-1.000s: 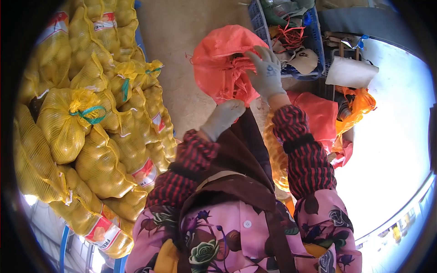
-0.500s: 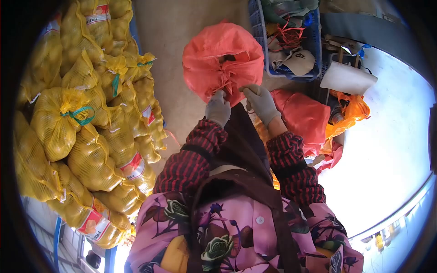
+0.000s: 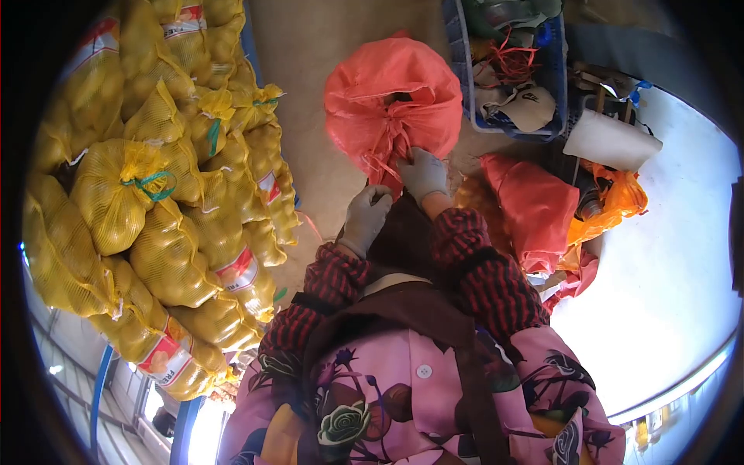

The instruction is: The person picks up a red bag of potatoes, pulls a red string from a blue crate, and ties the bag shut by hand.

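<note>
A full red woven sack (image 3: 399, 70) stands in front of me, its gathered mouth facing me and a small dark gap in its top. Thin red string (image 3: 377, 164) is looped round the gathered part. My right hand (image 3: 423, 173), in a grey glove, is closed on the sack's gathered neck. Lower and to the left, my left hand (image 3: 366, 220), gloved too, has its fingers curled near the loose string; what lies in them is too small to make out.
Yellow mesh sacks (image 3: 167, 260) of round produce are piled on the left, some tied with green string. At upper right stands a blue crate (image 3: 559, 108) with a cap (image 3: 528, 107) and red strings. Red sacks (image 3: 535, 209) and an orange bag (image 3: 620, 198) lie at right.
My left hand has drawn back from the sack's neck toward my body. My right hand has moved left onto the neck. The whole view has shifted slightly.
</note>
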### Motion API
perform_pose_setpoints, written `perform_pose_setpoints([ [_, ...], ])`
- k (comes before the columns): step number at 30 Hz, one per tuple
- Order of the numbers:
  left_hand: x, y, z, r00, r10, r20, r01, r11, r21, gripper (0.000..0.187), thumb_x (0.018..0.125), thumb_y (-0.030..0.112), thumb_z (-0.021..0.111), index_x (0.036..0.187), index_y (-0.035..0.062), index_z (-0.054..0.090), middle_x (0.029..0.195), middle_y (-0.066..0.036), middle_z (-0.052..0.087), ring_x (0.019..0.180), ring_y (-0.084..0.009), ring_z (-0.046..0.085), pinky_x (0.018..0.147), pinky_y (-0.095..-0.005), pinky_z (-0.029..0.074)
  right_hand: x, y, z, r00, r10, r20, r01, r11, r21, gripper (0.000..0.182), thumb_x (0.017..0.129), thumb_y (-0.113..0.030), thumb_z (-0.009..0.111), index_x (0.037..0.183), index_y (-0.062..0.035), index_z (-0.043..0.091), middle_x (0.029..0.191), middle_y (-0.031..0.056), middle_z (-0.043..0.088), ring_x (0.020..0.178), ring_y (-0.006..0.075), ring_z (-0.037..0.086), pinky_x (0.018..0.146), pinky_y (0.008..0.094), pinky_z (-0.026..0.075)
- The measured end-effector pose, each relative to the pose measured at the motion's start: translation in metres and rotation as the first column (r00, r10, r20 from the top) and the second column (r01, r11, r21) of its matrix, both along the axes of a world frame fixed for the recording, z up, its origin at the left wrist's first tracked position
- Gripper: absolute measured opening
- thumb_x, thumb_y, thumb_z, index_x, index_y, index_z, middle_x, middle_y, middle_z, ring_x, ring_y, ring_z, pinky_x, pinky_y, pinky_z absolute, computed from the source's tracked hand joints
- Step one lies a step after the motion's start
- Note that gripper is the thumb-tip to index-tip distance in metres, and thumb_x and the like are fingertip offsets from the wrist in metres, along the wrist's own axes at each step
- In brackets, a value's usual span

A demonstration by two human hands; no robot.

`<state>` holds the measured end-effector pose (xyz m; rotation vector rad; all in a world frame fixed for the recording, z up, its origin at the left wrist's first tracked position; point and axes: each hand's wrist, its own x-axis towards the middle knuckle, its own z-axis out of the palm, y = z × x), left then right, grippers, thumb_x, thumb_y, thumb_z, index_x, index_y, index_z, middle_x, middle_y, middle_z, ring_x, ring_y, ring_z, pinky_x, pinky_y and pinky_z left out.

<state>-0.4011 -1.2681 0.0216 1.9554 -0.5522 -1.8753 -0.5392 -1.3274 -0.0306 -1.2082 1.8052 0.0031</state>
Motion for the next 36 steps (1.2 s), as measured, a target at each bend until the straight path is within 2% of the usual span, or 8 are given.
perform_pose_setpoints([
  [7,-0.019,-0.041,0.003,0.996,0.015,0.092,0.009,0.966,-0.26,0.025,0.09,0.027,0.06,0.093,0.0032,0.063,0.074,0.002,0.056,0.065,-0.0052,0.048,0.06,-0.0225,0.041,-0.033,-0.005,0.076,0.946,0.152,0.286,-0.182,0.98,0.081,0.025,0.079,-0.03,0.059,0.086,-0.0071,0.064,0.079,0.0188,0.064,0.079,0.0357,0.063,0.071,0.0439,0.048],
  [9,-0.028,-0.056,0.003,0.981,0.014,-0.193,-0.041,0.989,-0.14,0.025,0.091,0.027,0.058,0.089,0.0027,0.063,0.075,0.002,0.056,0.069,-0.005,0.047,0.063,-0.0241,0.041,-0.034,0.001,0.079,0.939,0.185,0.289,-0.222,0.97,0.102,0.022,0.079,-0.028,0.058,0.085,-0.0067,0.064,0.079,0.0191,0.064,0.079,0.0359,0.063,0.068,0.0444,0.048],
  [13,-0.033,-0.07,-0.016,0.994,-0.108,-0.022,0.109,0.994,0.027,0.015,0.09,0.022,0.062,0.086,0.0083,0.062,0.075,0.005,0.055,0.066,-0.005,0.05,0.06,-0.0219,0.043,-0.032,0.007,0.078,0.931,0.244,0.271,-0.268,0.962,0.055,0.022,0.08,-0.027,0.059,0.085,-0.0061,0.064,0.076,0.0184,0.064,0.077,0.0349,0.063,0.066,0.0422,0.048],
  [18,-0.022,-0.066,-0.006,0.919,0.249,-0.304,-0.235,0.968,0.082,0.004,0.089,0.011,0.062,0.09,0.0081,0.064,0.081,0.004,0.062,0.071,-0.0054,0.058,0.063,-0.022,0.048,-0.051,-0.001,0.091,0.87,-0.215,0.444,0.207,0.976,0.065,0.028,0.083,-0.028,0.06,0.093,-0.0025,0.067,0.074,0.0131,0.066,0.067,0.0203,0.064,0.062,0.0336,0.048],
  [29,0.001,-0.08,-0.025,0.816,0.195,-0.544,-0.107,0.976,0.19,0.024,0.087,0.016,0.064,0.11,0.0073,0.06,0.099,0.003,0.063,0.085,-0.0069,0.06,0.074,-0.0224,0.052,-0.091,0.005,0.064,0.751,-0.317,0.58,0.194,0.945,0.264,0.02,0.082,-0.018,0.065,0.093,-0.0016,0.068,0.075,-0.0005,0.062,0.062,0.0054,0.053,0.055,0.0227,0.044],
  [34,0.017,-0.086,-0.031,0.784,0.122,-0.609,0.009,0.978,0.207,0.034,0.087,0.011,0.062,0.119,0.0025,0.053,0.107,-0.002,0.062,0.096,-0.0123,0.06,0.088,-0.0274,0.049,-0.104,0.039,0.011,0.608,-0.584,0.538,0.607,0.779,0.159,0.019,0.081,-0.019,0.065,0.092,-0.0037,0.068,0.069,0.0002,0.061,0.059,0.0079,0.054,0.054,0.0229,0.044],
  [35,0.02,-0.086,-0.035,0.787,0.096,-0.609,0.039,0.978,0.204,0.033,0.088,0.01,0.061,0.119,0.0021,0.053,0.108,-0.003,0.062,0.097,-0.0127,0.06,0.089,-0.0277,0.049,-0.106,0.043,0.002,0.894,-0.371,0.254,0.354,0.929,0.108,0.024,0.077,-0.022,0.066,0.096,-0.0073,0.068,0.079,0.0068,0.064,0.07,0.0182,0.061,0.065,0.0295,0.048],
  [36,0.021,-0.086,-0.038,0.788,0.068,-0.612,0.072,0.977,0.201,0.033,0.088,0.009,0.059,0.119,0.0017,0.053,0.109,-0.003,0.061,0.098,-0.0131,0.06,0.089,-0.0279,0.049,-0.107,0.05,-0.004,0.892,-0.378,0.247,0.363,0.926,0.106,0.024,0.077,-0.022,0.066,0.096,-0.0073,0.068,0.079,0.0068,0.064,0.07,0.0182,0.061,0.065,0.0295,0.048],
])
